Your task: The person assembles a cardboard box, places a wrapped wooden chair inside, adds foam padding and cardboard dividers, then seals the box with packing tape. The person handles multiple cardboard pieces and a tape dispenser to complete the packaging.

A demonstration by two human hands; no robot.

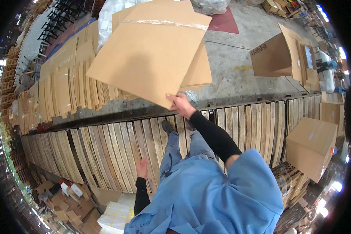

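My right hand [180, 104] is closed on the near corner of a large flat cardboard sheet [144, 54], thumb on top. The sheet is tilted over a stack of similar brown sheets [199, 70], whose edges show at its right side. A strip of clear tape [160, 22] runs across the cardboard near its far end. My left hand [142, 168] hangs low beside my left leg, above the wooden slats. Nothing shows in it, and its fingers look loosely apart, though small and slightly blurred.
I stand on a long wooden slatted walkway [117, 150]. A row of upright cardboard sheets [66, 89] lines its far left side. An open cardboard box [273, 56] stands on the concrete floor [230, 84] at right. A closed box [310, 144] sits at the walkway's right end.
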